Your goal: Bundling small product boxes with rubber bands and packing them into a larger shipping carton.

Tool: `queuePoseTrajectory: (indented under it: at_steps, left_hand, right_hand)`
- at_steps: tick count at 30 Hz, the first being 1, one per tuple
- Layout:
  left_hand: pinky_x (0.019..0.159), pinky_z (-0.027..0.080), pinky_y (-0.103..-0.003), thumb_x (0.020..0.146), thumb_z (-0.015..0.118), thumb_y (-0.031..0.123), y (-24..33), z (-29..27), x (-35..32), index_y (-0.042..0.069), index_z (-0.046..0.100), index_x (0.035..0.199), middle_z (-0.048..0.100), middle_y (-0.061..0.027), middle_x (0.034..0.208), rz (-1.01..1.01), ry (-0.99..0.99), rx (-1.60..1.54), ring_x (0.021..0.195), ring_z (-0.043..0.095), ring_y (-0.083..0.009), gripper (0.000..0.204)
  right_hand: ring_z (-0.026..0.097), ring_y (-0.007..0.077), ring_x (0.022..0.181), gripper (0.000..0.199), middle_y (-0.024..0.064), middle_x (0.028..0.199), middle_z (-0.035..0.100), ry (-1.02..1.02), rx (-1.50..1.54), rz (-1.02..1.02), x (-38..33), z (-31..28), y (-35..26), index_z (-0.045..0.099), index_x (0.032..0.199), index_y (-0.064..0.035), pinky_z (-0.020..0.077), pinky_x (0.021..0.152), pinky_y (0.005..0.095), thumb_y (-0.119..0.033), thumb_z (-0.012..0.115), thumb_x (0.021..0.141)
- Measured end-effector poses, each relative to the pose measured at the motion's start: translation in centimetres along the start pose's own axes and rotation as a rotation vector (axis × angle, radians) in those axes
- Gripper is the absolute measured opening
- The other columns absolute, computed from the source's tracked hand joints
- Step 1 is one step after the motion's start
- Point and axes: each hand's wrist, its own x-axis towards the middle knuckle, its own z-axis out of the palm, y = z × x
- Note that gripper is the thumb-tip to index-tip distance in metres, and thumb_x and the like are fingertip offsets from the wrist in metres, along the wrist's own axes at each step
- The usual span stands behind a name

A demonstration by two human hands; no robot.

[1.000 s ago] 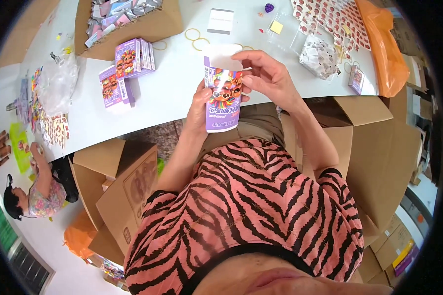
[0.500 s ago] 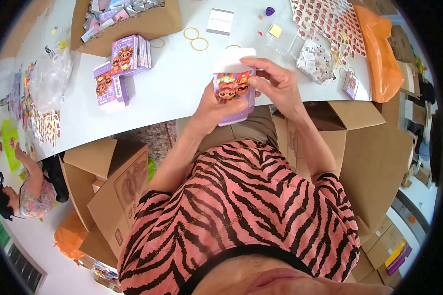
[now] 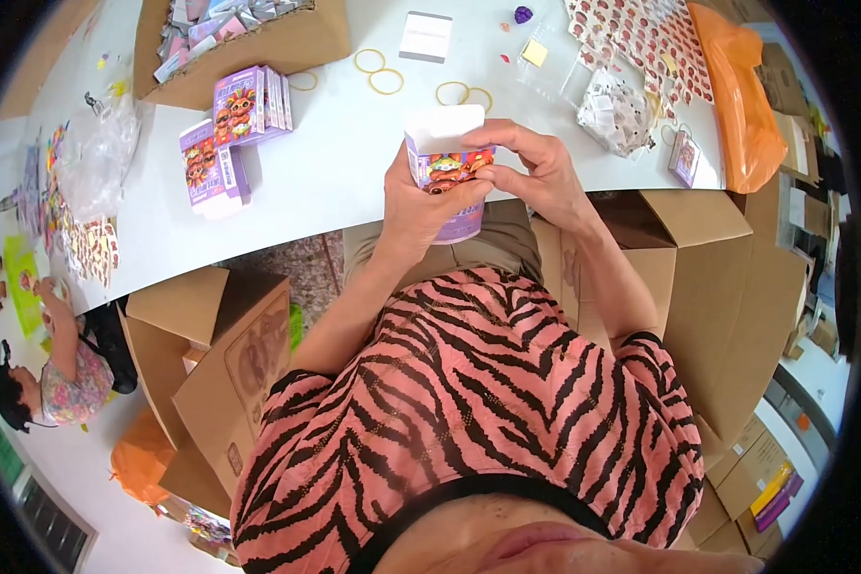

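Observation:
A small purple carton (image 3: 457,222) with cartoon figures on its front is held over the table's near edge. Its upper end stands open, with a white flap (image 3: 447,122) raised on the far side. My left hand (image 3: 409,212) is closed round the carton's left side, its thumb across the front. At the right, my right hand (image 3: 543,177) grips the upper edge between thumb and fingers. Inside the carton, the contents cannot be made out. Several matching cartons (image 3: 242,107) stand stacked farther left on the table, one flatter carton (image 3: 210,172) lying beside them.
A cardboard box (image 3: 258,55) full of small packets stands far left. Yellow rubber bands (image 3: 386,81), a white card (image 3: 426,36), sticker sheets (image 3: 641,38), a clear bag (image 3: 614,113) and an orange bag (image 3: 737,105) lie about. Open cartons flank me; another person (image 3: 72,378) sits left.
The carton's upper end has spread wider and its flap has tilted left. My right hand has shifted slightly left and down along the edge.

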Motion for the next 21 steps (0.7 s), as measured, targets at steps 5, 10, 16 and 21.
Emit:
queuePoseTrajectory:
  at_steps: [5, 10, 16, 21]
  left_hand:
    - [0.077, 0.051, -0.027, 0.075, 0.077, 0.007, -0.9, -0.6, 0.3, -0.002, 0.049, 0.118, 0.063, -0.009, 0.101, 0.071, 0.006, 0.124, 0.089, 0.061, -0.0121, 0.052]
    - [0.083, 0.051, -0.032, 0.082, 0.069, 0.008, -0.1, -0.2, -0.7, -0.003, 0.038, 0.13, 0.059, -0.0192, 0.113, 0.245, 0.079, 0.404, 0.101, 0.061, -0.0217, 0.059]
    - [0.085, 0.052, -0.036, 0.082, 0.068, 0.005, -0.7, -2.2, -0.4, -0.002, 0.037, 0.133, 0.055, -0.021, 0.118, 0.432, -0.002, 0.613, 0.1, 0.062, -0.0241, 0.06]
    - [0.077, 0.053, -0.031, 0.081, 0.069, 0.003, -0.7, -2.6, -1.0, -0.002, 0.042, 0.124, 0.06, -0.0157, 0.104, 0.283, -0.032, 0.581, 0.092, 0.063, -0.019, 0.051]
  right_hand:
    - [0.058, 0.0138, 0.102, 0.025, 0.007, 0.104, 0.065, 0.036, -0.012, 0.024, -0.1, -0.1, 0.5, 0.064, 0.108, -0.0001, 0.0445, 0.092, 0.0282, 0.0, 0.065, 0.083]
    - [0.059, 0.0134, 0.1, 0.025, 0.0069, 0.104, 0.065, 0.105, -0.01, 0.048, -0.2, -0.3, 1.1, 0.064, 0.108, -0.0007, 0.045, 0.091, 0.0286, -0.002, 0.065, 0.083]
    - [0.06, 0.0123, 0.095, 0.025, 0.0065, 0.103, 0.066, 0.115, 0.006, 0.066, -0.1, 0.1, 1.2, 0.065, 0.109, -0.0012, 0.0475, 0.087, 0.0269, -0.004, 0.065, 0.084]
    - [0.061, 0.01, 0.089, 0.02, 0.0056, 0.099, 0.066, 0.077, 0.05, 0.185, -0.7, 0.2, 0.9, 0.065, 0.105, -0.0003, 0.0498, 0.079, 0.0243, -0.006, 0.064, 0.086]
